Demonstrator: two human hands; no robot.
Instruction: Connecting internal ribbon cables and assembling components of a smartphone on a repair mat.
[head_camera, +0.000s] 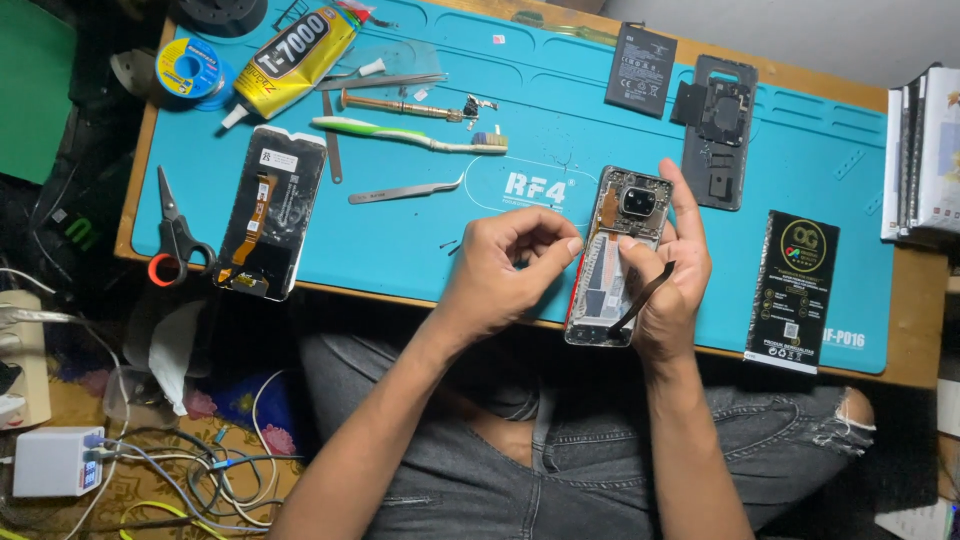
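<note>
I see the right hand cradling an opened phone with its back cover off, held over the near edge of the blue work mat on the bench. Its fingers wrap the phone's right side, thumb pressing on the inner frame, and a dark flex strip arcs out beside the palm. My left hand sits just beside the phone, thumb and forefinger pinched narrow at its left edge (whether they grip anything I cannot tell, it is too small).

On the mat further back lie a black battery and the removed back cover. To the left sit tweezers, a green toothbrush, a yellow glue tube, a display panel and scissors. A black packet lies to the right.
</note>
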